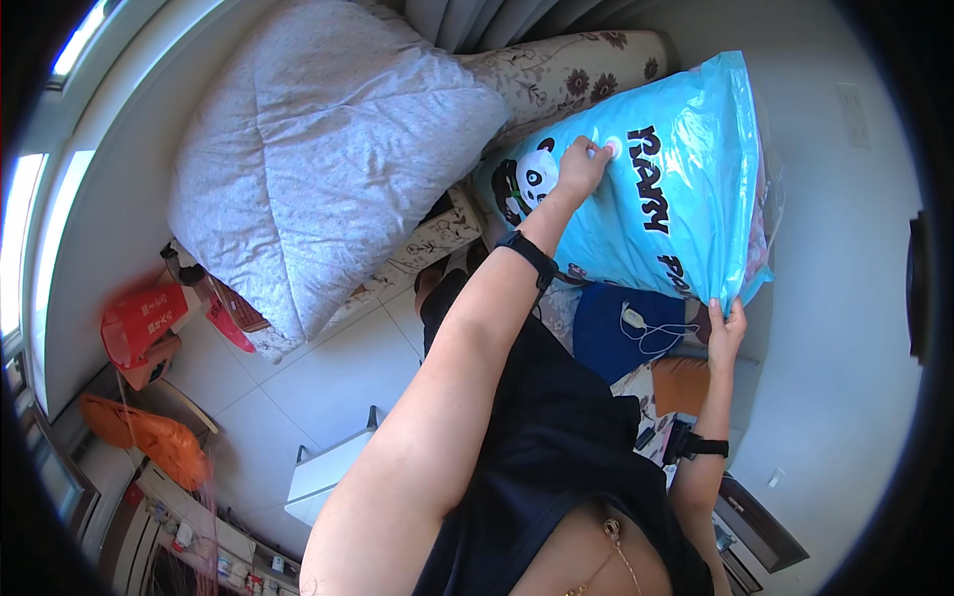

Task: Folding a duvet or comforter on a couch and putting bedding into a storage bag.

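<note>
A puffed-out, light blue plastic storage bag (686,141) with a panda print and black lettering lies before me on a floral-covered sofa. On its upper face sits a small round valve (613,146), and the bent fingers of my left hand (583,170) grip at it. My right hand (725,335) pinches the bag's near right corner between thumb and fingers. Pinkish fabric shows along the bag's right edge. What else fills the bag is hidden by the blue film.
A grey quilted comforter (335,141) is heaped left of the bag. A dark blue cushion (607,339) with a white cable (663,328) lies below the bag. Farther left are a red bag (145,324), an orange chair (149,432) and a white table (328,473) on the tiled floor.
</note>
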`<state>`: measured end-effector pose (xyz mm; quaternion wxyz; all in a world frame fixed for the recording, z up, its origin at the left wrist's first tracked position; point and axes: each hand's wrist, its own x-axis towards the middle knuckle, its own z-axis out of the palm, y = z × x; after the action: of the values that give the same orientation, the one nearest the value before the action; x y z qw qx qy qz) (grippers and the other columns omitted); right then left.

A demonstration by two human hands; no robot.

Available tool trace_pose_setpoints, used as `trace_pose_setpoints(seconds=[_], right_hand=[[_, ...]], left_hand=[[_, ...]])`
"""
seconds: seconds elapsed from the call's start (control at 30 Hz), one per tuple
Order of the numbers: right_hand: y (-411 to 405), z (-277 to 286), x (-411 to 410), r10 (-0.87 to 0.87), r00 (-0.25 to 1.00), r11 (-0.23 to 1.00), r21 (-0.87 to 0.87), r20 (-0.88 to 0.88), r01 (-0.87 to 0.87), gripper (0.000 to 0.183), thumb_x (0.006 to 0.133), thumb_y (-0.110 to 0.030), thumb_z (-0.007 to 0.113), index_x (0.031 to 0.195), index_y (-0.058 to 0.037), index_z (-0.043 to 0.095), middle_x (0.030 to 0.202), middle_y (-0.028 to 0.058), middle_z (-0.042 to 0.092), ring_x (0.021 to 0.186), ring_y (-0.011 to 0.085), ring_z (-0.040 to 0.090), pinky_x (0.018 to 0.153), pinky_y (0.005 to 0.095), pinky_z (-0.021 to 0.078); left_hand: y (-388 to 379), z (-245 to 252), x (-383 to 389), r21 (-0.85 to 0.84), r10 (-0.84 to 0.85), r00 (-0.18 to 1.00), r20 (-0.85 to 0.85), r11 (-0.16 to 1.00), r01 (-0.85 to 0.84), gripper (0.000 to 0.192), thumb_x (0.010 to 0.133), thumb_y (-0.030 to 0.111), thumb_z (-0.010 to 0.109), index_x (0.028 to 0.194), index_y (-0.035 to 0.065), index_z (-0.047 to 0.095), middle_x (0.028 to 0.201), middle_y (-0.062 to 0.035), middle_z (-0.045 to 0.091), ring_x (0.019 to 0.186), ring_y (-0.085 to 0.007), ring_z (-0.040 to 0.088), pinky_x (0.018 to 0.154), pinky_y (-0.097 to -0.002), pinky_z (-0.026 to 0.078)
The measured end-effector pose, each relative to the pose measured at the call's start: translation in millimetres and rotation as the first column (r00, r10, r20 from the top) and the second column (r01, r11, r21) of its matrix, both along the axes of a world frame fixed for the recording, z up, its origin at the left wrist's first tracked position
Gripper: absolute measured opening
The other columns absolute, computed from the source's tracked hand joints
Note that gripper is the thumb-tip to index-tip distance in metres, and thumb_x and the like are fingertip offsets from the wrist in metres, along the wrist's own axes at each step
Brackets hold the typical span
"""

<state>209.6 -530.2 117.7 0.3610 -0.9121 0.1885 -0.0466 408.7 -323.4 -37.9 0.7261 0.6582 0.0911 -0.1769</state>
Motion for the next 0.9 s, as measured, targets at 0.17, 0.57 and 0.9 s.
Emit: trace_pose_setpoints(seconds=[0.17,0.57,0.9], right_hand=[[7.8,0.8,0.6,-0.007,1.0,1.0,-0.018,0.006,0.007,0.025,0.08,-0.01,0.053,0.101,0.0038,0.049,0.09,0.0055,0.054,0.082,0.0114,0.046,0.077,0.0246,0.0357],[17.8,-1.1,-2.2,0.007,1.0,0.998,-0.06,0.026,-0.005,0.018,0.08,-0.009,0.053,0.092,0.0027,0.048,0.079,0.0044,0.051,0.074,0.0102,0.044,0.07,0.0231,0.0363],[26.5,-1.6,-2.3,-0.019,0.999,0.997,-0.077,0.05,0.023,0.023,0.079,-0.008,0.053,0.098,0.0032,0.047,0.082,0.0074,0.053,0.076,0.0124,0.046,0.072,0.0247,0.0374]], left_hand=[[-7.2,-4.2,-3.7,-0.026,0.147,0.989,-0.004,0.989,-0.147,0.039,0.078,0.03,0.052,0.09,-0.0055,0.042,0.088,-0.0255,0.049,0.082,-0.036,0.049,0.075,-0.0378,0.039],[-21.0,8.1,0.3,0.098,0.335,0.942,-0.01,0.938,-0.333,0.034,0.085,0.028,0.042,0.083,-0.0051,0.039,0.08,-0.0224,0.049,0.076,-0.0363,0.049,0.07,-0.0413,0.037],[-5.8,7.1,-10.6,0.055,0.102,0.984,0.146,0.992,-0.111,0.038,0.082,0.035,0.047,0.083,-0.0017,0.039,0.072,-0.0212,0.052,0.067,-0.0356,0.051,0.062,-0.0396,0.039]])
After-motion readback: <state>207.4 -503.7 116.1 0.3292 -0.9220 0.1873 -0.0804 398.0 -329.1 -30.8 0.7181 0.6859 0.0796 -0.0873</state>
